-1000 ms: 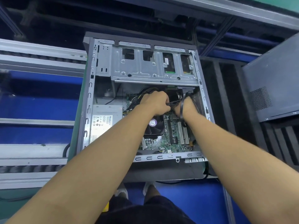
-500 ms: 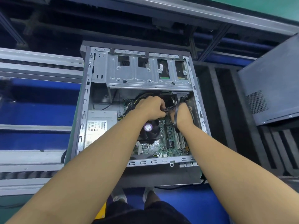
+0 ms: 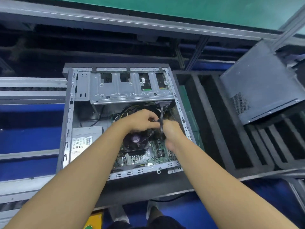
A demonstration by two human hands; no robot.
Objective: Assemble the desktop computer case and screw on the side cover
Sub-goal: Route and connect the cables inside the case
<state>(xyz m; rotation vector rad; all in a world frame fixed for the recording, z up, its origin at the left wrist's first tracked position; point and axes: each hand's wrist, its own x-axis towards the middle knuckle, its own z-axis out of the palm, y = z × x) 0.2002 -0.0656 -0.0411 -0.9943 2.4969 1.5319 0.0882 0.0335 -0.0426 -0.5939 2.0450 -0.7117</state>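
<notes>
Lying on its side with the open face up, the desktop computer case [image 3: 68, 129] gives both hands room above the motherboard [image 3: 143, 157]. The left hand [image 3: 142, 120] curls its fingers round a bundle of thin wires [image 3: 155, 120], probably gathering them clear of the CPU fan [image 3: 136, 139] so the cover can close. The right hand [image 3: 171, 132] is blurred, with a flat black cable [image 3: 161, 113] crossing it; whether it grips I cannot tell. The side cover [image 3: 257, 83] leans in the foam rack [image 3: 212, 123] alongside, not yet fitted.
</notes>
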